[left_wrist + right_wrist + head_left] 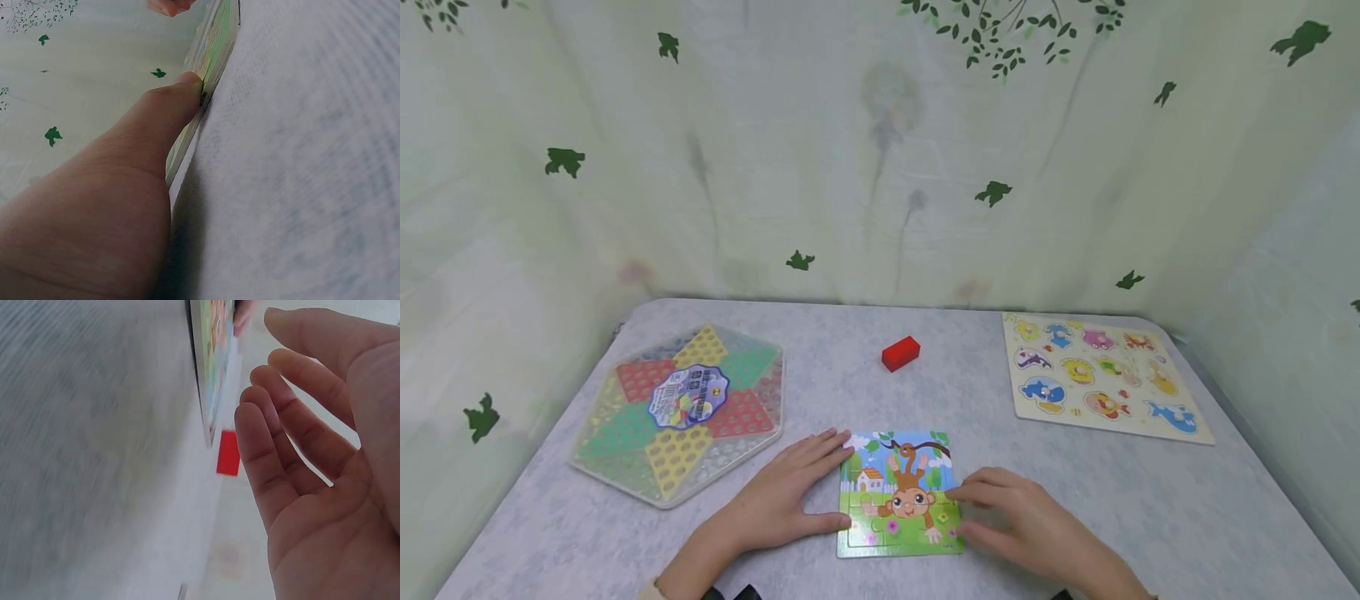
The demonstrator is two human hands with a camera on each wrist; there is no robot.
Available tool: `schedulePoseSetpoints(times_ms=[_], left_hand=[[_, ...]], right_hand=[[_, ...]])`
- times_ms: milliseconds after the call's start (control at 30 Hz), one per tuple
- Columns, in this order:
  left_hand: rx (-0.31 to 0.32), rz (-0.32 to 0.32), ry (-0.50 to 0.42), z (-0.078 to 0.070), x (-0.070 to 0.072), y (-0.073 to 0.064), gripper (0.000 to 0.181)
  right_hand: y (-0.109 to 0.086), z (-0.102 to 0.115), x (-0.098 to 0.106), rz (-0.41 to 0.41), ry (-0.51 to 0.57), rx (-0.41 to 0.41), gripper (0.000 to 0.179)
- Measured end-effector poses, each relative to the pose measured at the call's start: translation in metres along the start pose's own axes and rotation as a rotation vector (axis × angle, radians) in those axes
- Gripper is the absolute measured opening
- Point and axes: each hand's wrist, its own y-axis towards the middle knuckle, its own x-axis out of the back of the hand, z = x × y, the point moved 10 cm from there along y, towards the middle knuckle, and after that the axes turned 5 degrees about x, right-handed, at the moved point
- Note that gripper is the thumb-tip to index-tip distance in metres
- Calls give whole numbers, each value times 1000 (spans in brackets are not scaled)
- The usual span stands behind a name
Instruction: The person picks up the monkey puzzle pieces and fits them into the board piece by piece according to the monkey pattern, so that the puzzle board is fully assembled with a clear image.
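Note:
A square jigsaw puzzle (910,475) with a monkey hanging from a branch lies flat near the front middle of the table. My left hand (786,492) rests at its left side, fingers stretched forward to the upper left corner. In the left wrist view, the left thumb (178,94) touches the puzzle's edge. On the other side, my right hand (1026,521) has loosely bent fingers at the puzzle's right edge. From the right wrist view, the right fingers (256,434) hold nothing; whether they touch the puzzle I cannot tell.
Beyond the puzzle stands a red block (900,354). A hexagonal Chinese checkers board (748,412) in clear plastic lies to the left. At the back right is a wooden animal peg puzzle (1075,392). A pale curtain (880,167) hangs behind the table.

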Motion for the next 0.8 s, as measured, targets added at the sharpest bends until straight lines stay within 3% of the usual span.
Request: schedulePoseSetpoints(times_ms=[133, 567, 800], left_hand=[[5, 0, 9, 0, 0, -2, 89], [-22, -10, 6, -3, 0, 0, 87], [-16, -13, 15, -3, 3, 1, 87]], right_hand=[[-9, -6, 4, -4, 1, -16, 31], [-49, -45, 16, 68, 69, -254, 50], [-67, -54, 27, 61, -9, -247, 57]])
